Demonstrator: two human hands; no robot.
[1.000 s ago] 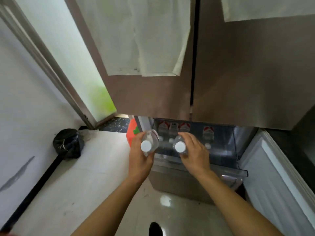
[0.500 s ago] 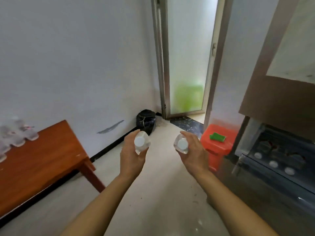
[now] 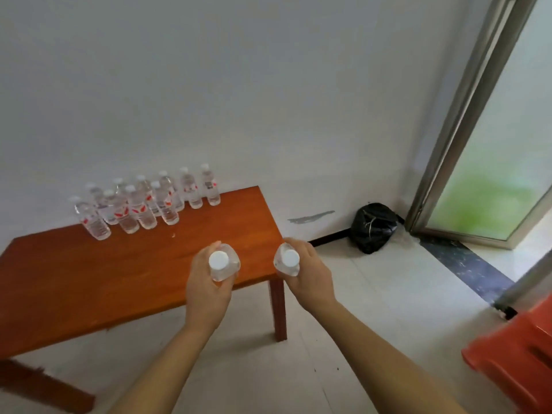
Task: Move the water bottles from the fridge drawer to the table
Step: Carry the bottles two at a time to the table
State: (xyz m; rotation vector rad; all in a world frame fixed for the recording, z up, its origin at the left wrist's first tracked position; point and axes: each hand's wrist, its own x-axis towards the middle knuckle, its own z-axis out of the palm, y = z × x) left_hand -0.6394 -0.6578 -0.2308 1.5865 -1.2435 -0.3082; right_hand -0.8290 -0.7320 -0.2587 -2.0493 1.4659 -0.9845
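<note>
left bottle (image 3: 221, 262), right bottle (image 3: 287, 260) upright, white-capped

Ten standing bottles (image 3: 144, 211), two held bottles (image 3: 220, 262), one table (image 3: 89, 279), one black bag (image 3: 373, 227), one red bin (image 3: 513, 354).

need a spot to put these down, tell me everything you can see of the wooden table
The orange-brown wooden table has a smooth, glossy rectangular top; the square leg at its near right corner stands on the pale tiled floor. Its far side meets the white wall. Clear plastic water bottles with white caps stand upright in a cluster along that far side. The left hand, gripping a clear bottle, is over its right end; whether it touches the top cannot be told.
</note>
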